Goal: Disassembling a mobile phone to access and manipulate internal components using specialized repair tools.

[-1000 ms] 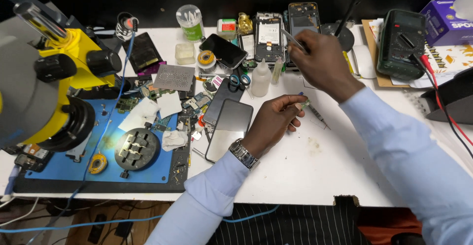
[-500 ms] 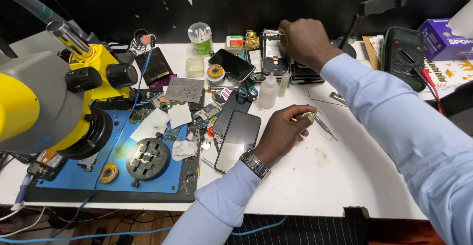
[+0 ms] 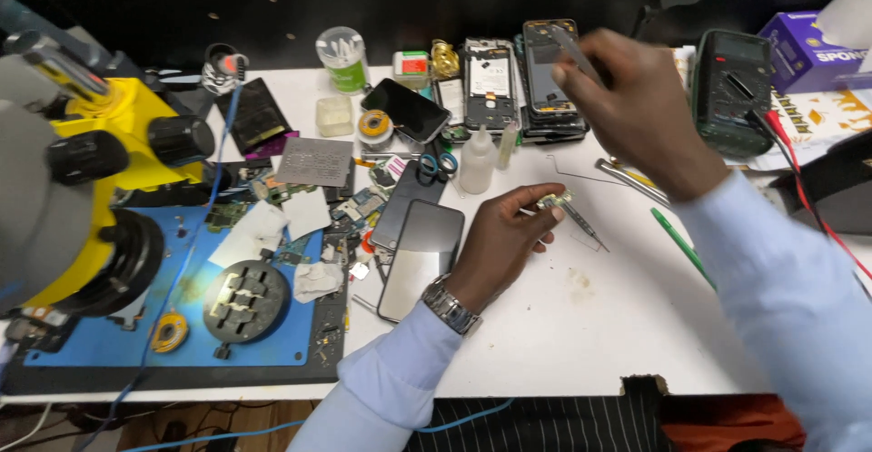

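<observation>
White laminate, scuffed and stained, makes up the worktop (image 3: 545, 325), and near the middle of the frame the left hand (image 3: 500, 243) rests on it with its fingers pinched narrow around a small circuit board (image 3: 552, 201), held just above the surface beside a thin screwdriver (image 3: 581, 220) lying there. The right hand (image 3: 636, 98) is lifted in the upper right of the frame, fingers closed on a pair of tweezers (image 3: 572, 52) whose tips point up and left, over the opened phones (image 3: 518, 79) stacked along the back edge. A dark phone (image 3: 420, 257) lies face up just left of the left wrist, a squeeze bottle (image 3: 477, 157) stands behind it, and a yellow microscope (image 3: 91, 170) over a blue mat (image 3: 182, 325) fills the left side. A multimeter (image 3: 731, 89) sits at the upper right. To my eye the little board wants holding by its edges only, with the left wrist kept planted for steadiness, and the tweezers should come down slowly so the tips meet the part without skidding across it.
</observation>
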